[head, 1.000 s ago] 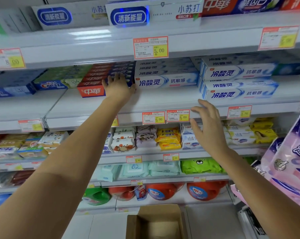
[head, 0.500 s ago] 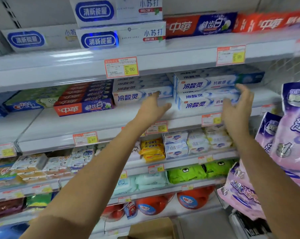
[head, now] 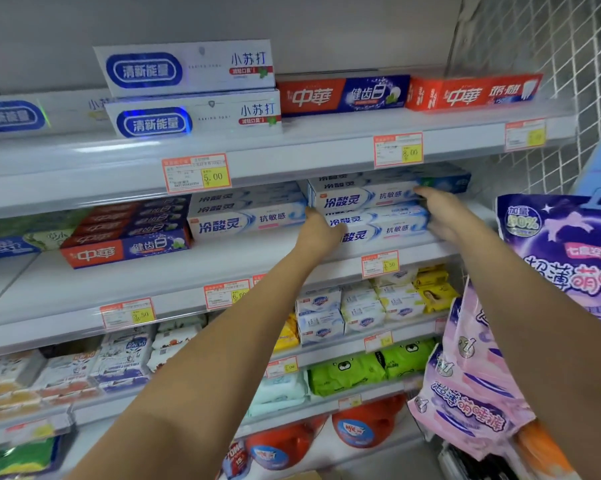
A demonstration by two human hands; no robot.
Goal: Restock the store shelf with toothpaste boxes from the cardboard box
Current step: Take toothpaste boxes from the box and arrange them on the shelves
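The left hand (head: 321,235) and right hand (head: 442,216) press the two ends of the white toothpaste boxes (head: 361,199) on the middle shelf (head: 223,268). Right fingers (head: 423,192) lie straight; left fingers I cannot tell

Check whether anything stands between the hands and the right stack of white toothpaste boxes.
Nothing visible does: the left hand touches the stack at its left end, the right hand at its right end.
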